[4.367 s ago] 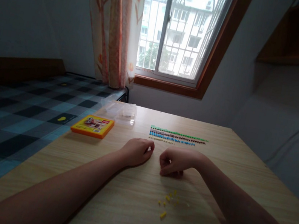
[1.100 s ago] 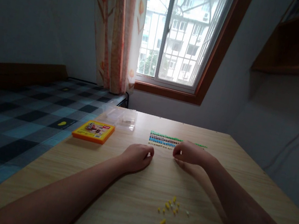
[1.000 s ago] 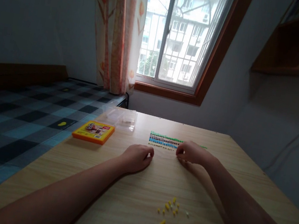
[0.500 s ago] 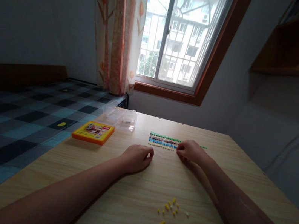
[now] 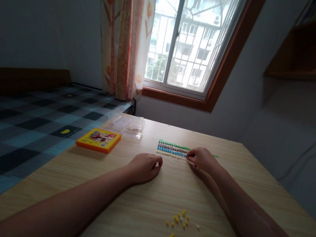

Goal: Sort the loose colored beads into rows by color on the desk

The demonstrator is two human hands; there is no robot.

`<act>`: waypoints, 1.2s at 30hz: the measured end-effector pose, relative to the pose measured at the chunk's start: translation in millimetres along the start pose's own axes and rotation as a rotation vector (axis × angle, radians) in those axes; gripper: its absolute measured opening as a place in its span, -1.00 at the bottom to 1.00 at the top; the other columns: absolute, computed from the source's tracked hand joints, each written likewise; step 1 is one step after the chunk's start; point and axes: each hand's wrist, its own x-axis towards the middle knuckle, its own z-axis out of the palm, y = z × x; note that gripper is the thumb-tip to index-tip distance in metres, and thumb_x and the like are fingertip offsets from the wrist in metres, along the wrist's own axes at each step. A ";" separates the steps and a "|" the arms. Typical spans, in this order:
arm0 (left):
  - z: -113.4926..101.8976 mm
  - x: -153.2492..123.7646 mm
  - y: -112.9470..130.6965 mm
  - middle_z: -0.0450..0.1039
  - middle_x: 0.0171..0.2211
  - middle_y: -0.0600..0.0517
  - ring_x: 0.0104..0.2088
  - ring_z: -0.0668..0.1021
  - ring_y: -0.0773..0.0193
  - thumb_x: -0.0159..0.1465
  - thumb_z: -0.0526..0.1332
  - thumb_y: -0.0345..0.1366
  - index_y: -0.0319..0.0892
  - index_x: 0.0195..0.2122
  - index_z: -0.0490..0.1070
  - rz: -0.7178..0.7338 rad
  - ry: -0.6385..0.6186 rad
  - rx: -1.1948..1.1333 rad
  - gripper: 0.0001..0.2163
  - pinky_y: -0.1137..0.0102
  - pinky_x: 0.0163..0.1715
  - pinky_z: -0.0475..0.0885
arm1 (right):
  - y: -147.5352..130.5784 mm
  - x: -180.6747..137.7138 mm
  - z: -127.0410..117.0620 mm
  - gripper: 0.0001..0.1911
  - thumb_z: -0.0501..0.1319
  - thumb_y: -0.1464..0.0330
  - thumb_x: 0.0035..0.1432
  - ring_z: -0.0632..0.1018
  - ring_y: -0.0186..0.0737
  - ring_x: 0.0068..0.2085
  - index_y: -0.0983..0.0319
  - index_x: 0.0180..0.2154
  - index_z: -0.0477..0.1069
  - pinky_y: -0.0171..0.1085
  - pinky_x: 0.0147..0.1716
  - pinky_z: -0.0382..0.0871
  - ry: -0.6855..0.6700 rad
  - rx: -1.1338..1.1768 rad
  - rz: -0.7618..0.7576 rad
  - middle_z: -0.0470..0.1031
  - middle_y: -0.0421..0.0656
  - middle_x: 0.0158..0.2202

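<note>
Rows of tiny coloured pieces (image 5: 171, 150) lie lined up on the wooden table, green at the back, then dark, blue, and a pale row at the front. My right hand (image 5: 202, 158) is at the right part of these rows, fingertips pinched together at the end of the pale row. Whatever sits in that pinch is too small to make out. Left of and nearer than the rows, my left hand (image 5: 145, 167) rests on the table with its fingers curled in; its palm side is hidden. Several loose yellow pieces (image 5: 176, 219) lie scattered between my forearms.
An orange and yellow flat box (image 5: 98, 140) lies at the table's left edge. Behind it stands a clear plastic case (image 5: 132, 126). A bed with a checked cover (image 5: 33, 122) adjoins the table on the left. The wooden table (image 5: 117, 217) reaches back toward the window wall.
My right hand has shifted very slightly left, its fingertips still at the end of the pale row. My left hand and the loose yellow pieces stay where they were.
</note>
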 end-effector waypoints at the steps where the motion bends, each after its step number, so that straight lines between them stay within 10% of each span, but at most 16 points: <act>1: -0.1 0.0 0.1 0.53 -0.38 0.10 -0.38 0.50 0.26 0.19 0.10 -0.31 -0.07 -0.30 0.43 -0.001 0.000 0.001 -0.88 0.42 -0.41 0.24 | 0.8 0.2 -0.3 -0.77 0.19 0.35 0.06 0.53 -0.29 -0.50 0.21 -0.30 0.62 -0.37 -0.47 0.27 -0.010 0.007 0.013 0.61 -0.16 -0.45; 13: -3.7 0.8 4.0 0.53 -0.37 0.07 -0.37 0.51 0.25 0.21 0.10 -0.31 -0.09 -0.27 0.44 -0.003 -0.015 0.009 -0.86 0.41 -0.39 0.29 | -6.2 -2.5 -6.0 -0.78 0.20 0.36 0.07 0.55 -0.26 -0.42 0.23 -0.28 0.60 -0.36 -0.42 0.32 -0.076 -0.017 0.045 0.61 -0.12 -0.39; 24: -3.7 2.8 3.6 0.52 -0.39 0.07 -0.38 0.50 0.25 0.21 0.12 -0.29 -0.09 -0.27 0.44 -0.016 -0.036 0.009 -0.87 0.41 -0.37 0.29 | -27.9 -23.4 -27.2 -0.69 0.39 0.20 -0.13 0.46 -0.35 -0.50 0.29 -0.38 0.50 -0.39 -0.52 0.36 -0.985 0.238 0.030 0.46 -0.23 -0.52; 36: -5.0 5.3 3.8 0.52 -0.40 0.08 -0.41 0.49 0.28 0.22 0.12 -0.27 -0.08 -0.28 0.44 -0.044 -0.029 0.011 -0.88 0.42 -0.43 0.24 | -33.4 -25.5 -27.8 -0.52 0.45 0.07 -0.22 0.40 -0.39 -0.47 0.29 -0.37 0.45 -0.39 -0.47 0.25 -0.979 0.233 -0.066 0.42 -0.28 -0.50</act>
